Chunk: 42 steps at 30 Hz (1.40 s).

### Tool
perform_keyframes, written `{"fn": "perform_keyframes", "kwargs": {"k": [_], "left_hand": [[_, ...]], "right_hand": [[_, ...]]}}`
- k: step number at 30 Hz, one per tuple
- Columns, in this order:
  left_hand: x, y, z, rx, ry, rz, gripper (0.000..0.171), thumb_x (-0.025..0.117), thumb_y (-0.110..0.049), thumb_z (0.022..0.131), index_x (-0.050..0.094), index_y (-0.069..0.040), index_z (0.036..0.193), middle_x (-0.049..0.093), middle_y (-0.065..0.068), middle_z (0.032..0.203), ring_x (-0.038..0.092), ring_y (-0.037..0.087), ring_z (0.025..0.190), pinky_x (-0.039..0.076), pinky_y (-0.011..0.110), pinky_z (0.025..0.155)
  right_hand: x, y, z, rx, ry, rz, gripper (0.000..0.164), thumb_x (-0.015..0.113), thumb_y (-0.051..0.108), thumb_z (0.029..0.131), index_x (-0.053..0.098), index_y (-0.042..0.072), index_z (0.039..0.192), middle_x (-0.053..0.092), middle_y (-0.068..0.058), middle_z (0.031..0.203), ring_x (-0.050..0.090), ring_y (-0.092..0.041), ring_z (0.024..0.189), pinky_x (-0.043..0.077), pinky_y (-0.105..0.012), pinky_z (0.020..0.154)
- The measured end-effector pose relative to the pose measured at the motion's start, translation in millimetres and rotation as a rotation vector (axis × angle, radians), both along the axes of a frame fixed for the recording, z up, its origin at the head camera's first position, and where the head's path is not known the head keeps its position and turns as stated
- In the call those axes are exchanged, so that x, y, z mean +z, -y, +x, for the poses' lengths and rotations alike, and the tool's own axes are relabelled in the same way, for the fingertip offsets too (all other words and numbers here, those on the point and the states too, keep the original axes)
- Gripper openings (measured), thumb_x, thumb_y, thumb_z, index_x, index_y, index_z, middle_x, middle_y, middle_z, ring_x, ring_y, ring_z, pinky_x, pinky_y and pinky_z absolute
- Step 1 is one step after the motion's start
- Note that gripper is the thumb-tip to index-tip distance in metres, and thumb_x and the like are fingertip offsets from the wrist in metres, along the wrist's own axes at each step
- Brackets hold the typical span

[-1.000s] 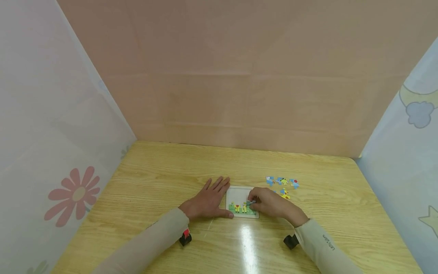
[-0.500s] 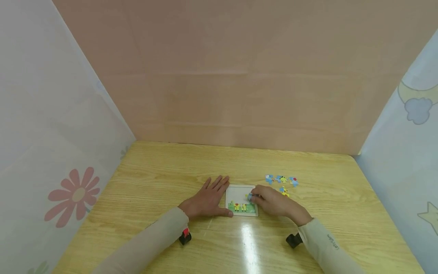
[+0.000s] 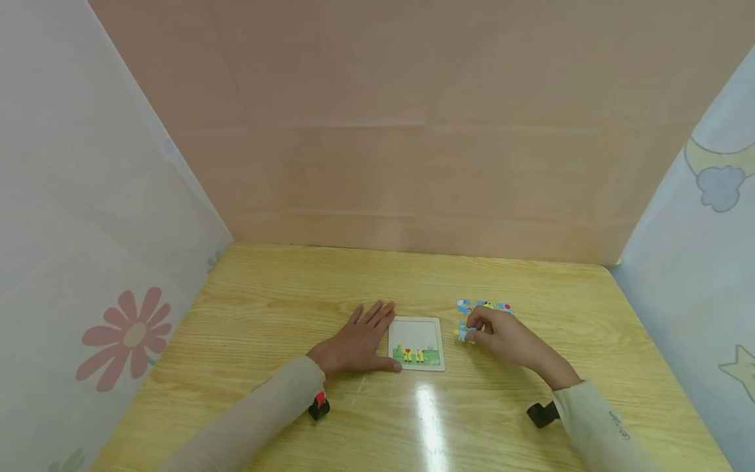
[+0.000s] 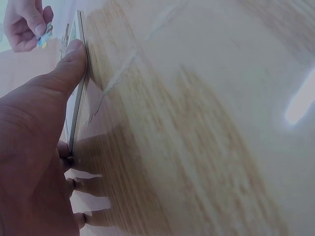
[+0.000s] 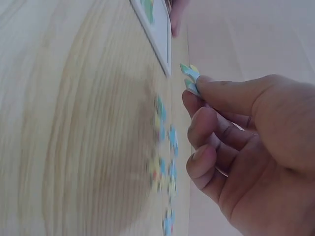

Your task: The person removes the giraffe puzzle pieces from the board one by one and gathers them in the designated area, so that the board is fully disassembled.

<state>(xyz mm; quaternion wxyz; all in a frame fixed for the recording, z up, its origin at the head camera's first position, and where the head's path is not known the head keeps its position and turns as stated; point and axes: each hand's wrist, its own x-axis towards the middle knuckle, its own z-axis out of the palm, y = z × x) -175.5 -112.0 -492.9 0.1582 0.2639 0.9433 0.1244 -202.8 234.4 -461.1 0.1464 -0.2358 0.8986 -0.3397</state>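
In the head view my left hand (image 3: 358,341) lies flat with spread fingers at the left side of a white puzzle tray (image 3: 415,328). Its thumb rests on the tray's near-left corner. Along the bottom of the tray runs a green strip of fitted pieces (image 3: 417,356) with yellow figures. To the tray's right, my right hand (image 3: 504,337) pinches a light blue jigsaw piece (image 5: 191,78) with green and yellow parts between thumb and index finger. The right wrist view shows that piece raised above the table, the other fingers curled loosely.
Several loose jigsaw pieces (image 3: 463,306) lie on the wooden table (image 3: 295,288) beyond the right hand, partly hidden by it. Patterned panels (image 3: 135,334) stand left and right, and a plain brown panel (image 3: 377,164) closes the back.
My right hand has lifted from the tray and moved right with the pinched piece, over towards the loose pieces. The left hand has stayed in place on the tray.
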Motion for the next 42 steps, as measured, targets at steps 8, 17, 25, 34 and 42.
{"fn": "perform_keyframes", "kwargs": {"k": [8, 17, 25, 34, 42], "left_hand": [[0.4, 0, 0.5, -0.017, -0.016, -0.017, 0.112, 0.059, -0.077, 0.095, 0.014, -0.009, 0.172, 0.004, 0.004, 0.183, 0.002, 0.029, 0.171, 0.008, 0.059, 0.138], [0.0, -1, -0.2, -0.022, -0.030, -0.031, 0.112, 0.058, -0.078, 0.096, 0.015, -0.009, 0.172, 0.005, 0.005, 0.183, 0.004, 0.029, 0.171, 0.009, 0.059, 0.137], [-0.1, -1, -0.4, -0.015, -0.026, -0.036, 0.112, 0.058, -0.078, 0.095, 0.014, -0.010, 0.173, 0.004, 0.004, 0.183, 0.003, 0.028, 0.171, 0.010, 0.058, 0.138], [1.4, 0, 0.5, -0.016, -0.025, -0.022, 0.112, 0.058, -0.078, 0.095, 0.015, -0.009, 0.172, 0.006, 0.005, 0.183, 0.004, 0.029, 0.171, 0.009, 0.059, 0.138], [-1.4, 1, -0.1, -0.017, -0.025, -0.024, 0.112, 0.057, -0.078, 0.095, 0.014, -0.010, 0.173, 0.004, 0.004, 0.183, 0.003, 0.028, 0.171, 0.009, 0.058, 0.138]], "right_hand": [[-1.1, -39, -5.5, -0.059, -0.063, 0.024, 0.006, 0.068, 0.014, 0.105, 0.067, 0.012, 0.110, 0.069, -0.002, 0.096, 0.052, -0.009, 0.075, 0.046, -0.023, 0.061], [-7.7, -67, -10.0, -0.128, -0.044, -0.002, 0.007, 0.065, 0.014, 0.107, 0.067, 0.008, 0.109, 0.069, -0.009, 0.102, 0.051, -0.006, 0.070, 0.045, -0.024, 0.060], [-16.3, -78, -15.6, -0.152, -0.040, 0.000, 0.009, 0.066, 0.013, 0.106, 0.069, 0.005, 0.109, 0.070, -0.008, 0.099, 0.054, -0.006, 0.070, 0.047, -0.023, 0.061], [-22.4, -82, -18.6, -0.171, -0.051, 0.019, 0.008, 0.068, 0.012, 0.105, 0.070, 0.005, 0.108, 0.071, -0.007, 0.097, 0.054, -0.006, 0.072, 0.048, -0.023, 0.063], [-28.1, -83, -19.6, -0.196, -0.051, 0.060, 0.015, 0.068, 0.014, 0.105, 0.073, 0.003, 0.113, 0.073, -0.012, 0.107, 0.056, -0.007, 0.079, 0.049, -0.023, 0.064]]}}
